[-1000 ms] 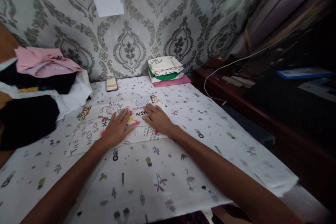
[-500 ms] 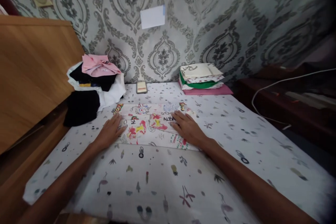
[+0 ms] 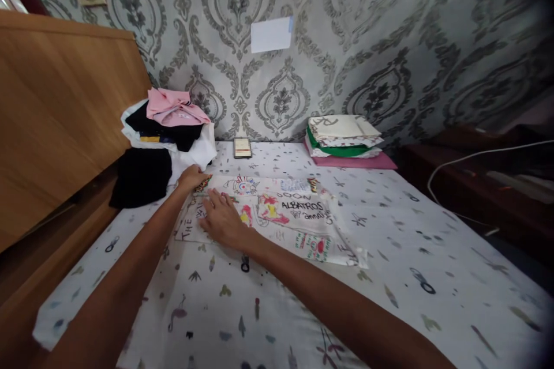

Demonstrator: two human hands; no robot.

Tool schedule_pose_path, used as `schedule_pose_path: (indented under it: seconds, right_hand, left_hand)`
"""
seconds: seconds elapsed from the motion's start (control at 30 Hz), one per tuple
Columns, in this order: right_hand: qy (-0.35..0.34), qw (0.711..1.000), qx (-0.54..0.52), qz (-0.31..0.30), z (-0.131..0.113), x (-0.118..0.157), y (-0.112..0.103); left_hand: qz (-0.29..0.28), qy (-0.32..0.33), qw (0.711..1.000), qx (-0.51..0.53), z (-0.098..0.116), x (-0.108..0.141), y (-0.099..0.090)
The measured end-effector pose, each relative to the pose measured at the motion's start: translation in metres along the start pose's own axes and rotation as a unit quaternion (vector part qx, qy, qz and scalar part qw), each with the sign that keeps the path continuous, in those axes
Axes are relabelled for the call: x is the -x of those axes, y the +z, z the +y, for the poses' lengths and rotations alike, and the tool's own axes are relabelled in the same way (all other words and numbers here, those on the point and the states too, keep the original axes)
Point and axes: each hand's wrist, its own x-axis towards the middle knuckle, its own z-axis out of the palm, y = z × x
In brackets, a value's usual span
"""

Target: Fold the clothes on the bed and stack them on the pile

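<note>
On the folded white graphic-print garment (image 3: 277, 220), black capitals read "ALBATROS" right of the middle and "THE" at the left end, other lettering being unclear.

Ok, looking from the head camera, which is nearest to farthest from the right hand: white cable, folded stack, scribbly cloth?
From the right hand:
1. Scribbly cloth, under it.
2. Folded stack, back right.
3. White cable, far right.
</note>
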Motion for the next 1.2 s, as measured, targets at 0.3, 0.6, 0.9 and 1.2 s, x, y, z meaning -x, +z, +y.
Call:
schedule_pose_path:
  seconds: [0.3,0.6,0.9,1.2]
  right_hand:
    - [0.024,1.0,0.007,0.009,0.008,-0.006,0.021]
    - [-0.011,0.999,0.009,0.031,-0.014,-0.001,0.003]
    - [-0.02,0.998,0.029,-0.05,-0.051,-0.01,0.004]
    - [0.17,0.91,-0.367,0.087,-0.026,0.016,-0.02]
  left_hand:
    - [0.009,0.013,0.988,0.157,-0.01,-0.011,0.007]
    - [-0.089,-0.045,0.965,0.242,-0.017,0.004,-0.009]
    - [-0.133,-0.068,0.963,0.226,-0.005,0.015,-0.019]
    - [-0.097,0.018,0.951,0.292,0.053,0.034,-0.041]
